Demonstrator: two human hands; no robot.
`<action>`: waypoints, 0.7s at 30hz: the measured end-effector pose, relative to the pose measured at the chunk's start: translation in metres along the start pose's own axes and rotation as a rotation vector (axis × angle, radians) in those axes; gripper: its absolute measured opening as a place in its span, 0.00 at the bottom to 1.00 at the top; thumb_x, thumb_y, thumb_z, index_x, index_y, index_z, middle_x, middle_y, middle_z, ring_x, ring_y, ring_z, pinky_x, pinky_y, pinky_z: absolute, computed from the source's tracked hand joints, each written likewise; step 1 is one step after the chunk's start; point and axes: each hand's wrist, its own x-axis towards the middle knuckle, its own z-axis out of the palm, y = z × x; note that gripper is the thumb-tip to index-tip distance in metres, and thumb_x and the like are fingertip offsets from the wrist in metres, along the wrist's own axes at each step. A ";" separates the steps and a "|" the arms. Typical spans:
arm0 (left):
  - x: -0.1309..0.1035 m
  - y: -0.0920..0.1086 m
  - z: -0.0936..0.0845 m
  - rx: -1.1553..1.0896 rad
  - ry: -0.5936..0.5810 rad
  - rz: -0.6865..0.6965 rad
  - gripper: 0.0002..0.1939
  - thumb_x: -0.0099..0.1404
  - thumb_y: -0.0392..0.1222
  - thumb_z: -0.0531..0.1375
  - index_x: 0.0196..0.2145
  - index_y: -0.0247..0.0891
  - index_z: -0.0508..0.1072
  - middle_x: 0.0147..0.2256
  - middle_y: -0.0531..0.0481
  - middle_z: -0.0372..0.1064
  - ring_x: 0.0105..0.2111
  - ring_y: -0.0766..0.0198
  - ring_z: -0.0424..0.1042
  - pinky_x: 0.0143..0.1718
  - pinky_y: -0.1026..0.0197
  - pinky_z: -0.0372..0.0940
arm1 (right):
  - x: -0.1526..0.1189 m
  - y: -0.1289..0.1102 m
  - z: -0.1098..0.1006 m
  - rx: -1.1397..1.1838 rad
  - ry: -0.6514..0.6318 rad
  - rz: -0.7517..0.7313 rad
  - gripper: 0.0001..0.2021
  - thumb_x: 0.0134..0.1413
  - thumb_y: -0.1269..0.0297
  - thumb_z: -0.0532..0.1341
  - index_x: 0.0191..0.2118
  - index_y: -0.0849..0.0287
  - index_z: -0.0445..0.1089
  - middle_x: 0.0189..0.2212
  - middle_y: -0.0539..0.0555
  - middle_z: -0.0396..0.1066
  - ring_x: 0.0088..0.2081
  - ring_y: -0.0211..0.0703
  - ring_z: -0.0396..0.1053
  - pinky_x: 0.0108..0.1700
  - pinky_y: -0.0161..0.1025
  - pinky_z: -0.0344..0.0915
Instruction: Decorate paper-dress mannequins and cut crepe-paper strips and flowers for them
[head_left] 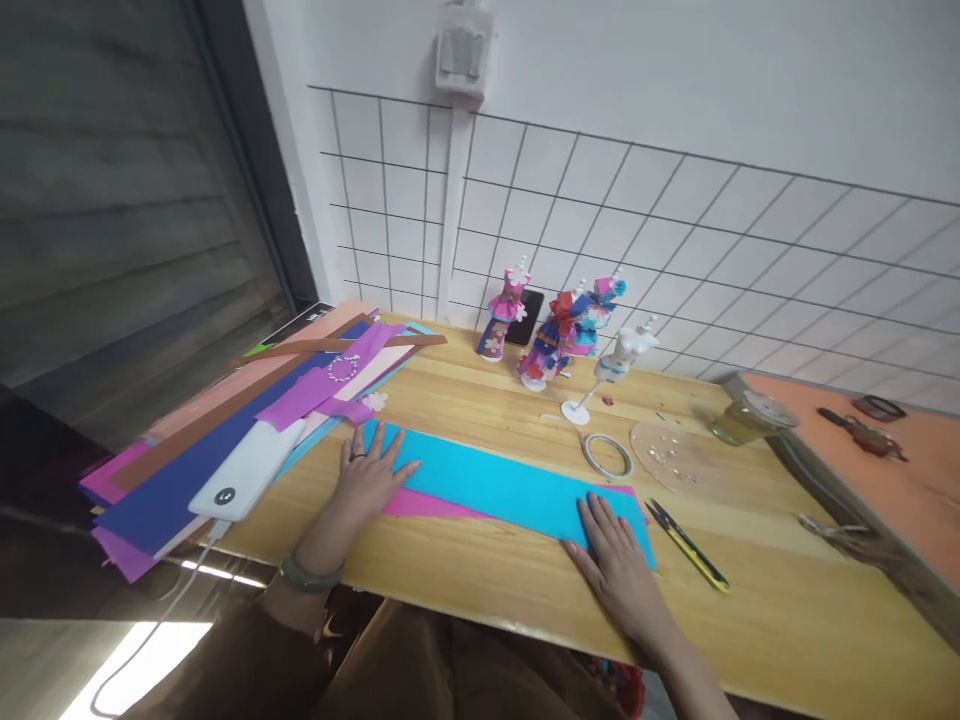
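Note:
A long strip of bright blue paper or fabric (487,480) lies flat across the table, over a pink sheet (435,505) whose edges show below it and at its right end. My left hand (371,472), fingers spread, presses on the strip's left end. On its right end rests my right hand (613,560), flat with fingers stretched out. Just right of that hand lies a pair of yellow-and-black thread snips (688,545). A roll of white tape (608,456) sits behind the strip, beside a clear round dish (667,455) holding small beads.
Coloured sheets (202,450) pile up at the left, with a white power bank (244,475) and its cable on top. Several small dressed mannequins stand at the back, near a bare white mannequin (626,355). A jar (750,418) and an orange surface (885,470) are at the right.

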 end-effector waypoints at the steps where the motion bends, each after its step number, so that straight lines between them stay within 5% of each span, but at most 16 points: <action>1: 0.000 0.000 0.000 0.008 -0.001 -0.001 0.36 0.59 0.66 0.42 0.61 0.50 0.47 0.63 0.47 0.36 0.61 0.40 0.31 0.57 0.40 0.35 | 0.001 -0.002 -0.002 0.009 -0.011 0.012 0.33 0.56 0.46 0.46 0.61 0.62 0.49 0.61 0.61 0.48 0.62 0.51 0.41 0.59 0.55 0.45; 11: 0.003 0.004 -0.003 0.082 -0.001 -0.009 0.36 0.59 0.64 0.43 0.61 0.47 0.46 0.63 0.42 0.34 0.61 0.39 0.33 0.55 0.36 0.37 | -0.002 0.001 -0.022 0.326 0.017 0.135 0.27 0.58 0.51 0.47 0.60 0.57 0.53 0.61 0.58 0.47 0.62 0.48 0.45 0.59 0.51 0.49; 16: 0.007 0.003 -0.006 0.127 0.019 0.024 0.37 0.59 0.64 0.45 0.61 0.44 0.50 0.62 0.38 0.41 0.60 0.38 0.37 0.55 0.38 0.40 | -0.016 0.038 -0.033 0.292 0.160 0.277 0.24 0.59 0.54 0.46 0.57 0.60 0.58 0.58 0.59 0.55 0.60 0.46 0.51 0.59 0.48 0.52; 21: 0.015 0.019 -0.019 0.133 0.105 0.140 0.35 0.60 0.61 0.47 0.59 0.36 0.56 0.58 0.36 0.50 0.59 0.38 0.45 0.55 0.42 0.44 | -0.031 0.082 -0.028 0.042 0.144 0.397 0.24 0.58 0.55 0.46 0.54 0.64 0.62 0.53 0.63 0.63 0.55 0.52 0.58 0.55 0.50 0.58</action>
